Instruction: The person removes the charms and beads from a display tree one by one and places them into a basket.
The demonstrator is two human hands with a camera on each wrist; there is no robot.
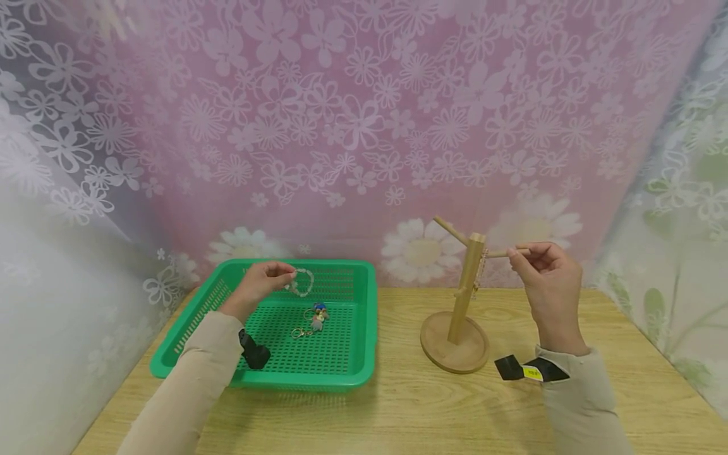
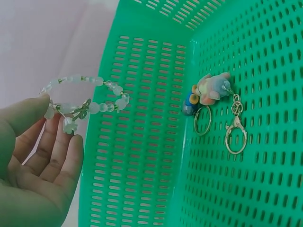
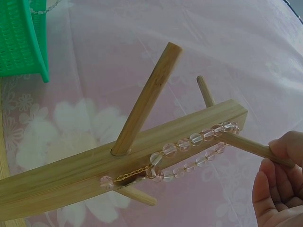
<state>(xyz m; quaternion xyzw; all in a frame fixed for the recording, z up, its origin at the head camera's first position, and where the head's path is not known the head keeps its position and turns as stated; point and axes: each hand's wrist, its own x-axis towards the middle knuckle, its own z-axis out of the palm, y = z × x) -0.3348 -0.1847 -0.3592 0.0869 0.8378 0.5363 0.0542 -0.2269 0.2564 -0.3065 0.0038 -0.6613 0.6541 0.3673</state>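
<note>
Between thumb and fingers my left hand [image 1: 258, 287] pinches a pale beaded bracelet [image 2: 116, 90] above the green basket. A small flower charm [image 2: 70, 125] and a bow-shaped piece dangle from it. My right hand [image 1: 552, 278] pinches the end of a peg [image 3: 251, 145] on the wooden stand [image 1: 466, 284]. Around that peg, near the post, hangs a pink clear-bead bracelet [image 3: 183, 144] with a gold chain end. Two keychains lie in the basket: one has a pastel figure [image 2: 214, 89] and a gold clasp, the other a blue figure [image 2: 190, 105] with a ring.
The green basket [image 1: 370, 341] stands on the left of the wooden table [image 1: 398, 411]. The stand's round base [image 1: 438, 360] rests right of it. Other pegs [image 3: 147, 99] stick out of the post. A flowered curtain [image 1: 364, 158] hangs close behind.
</note>
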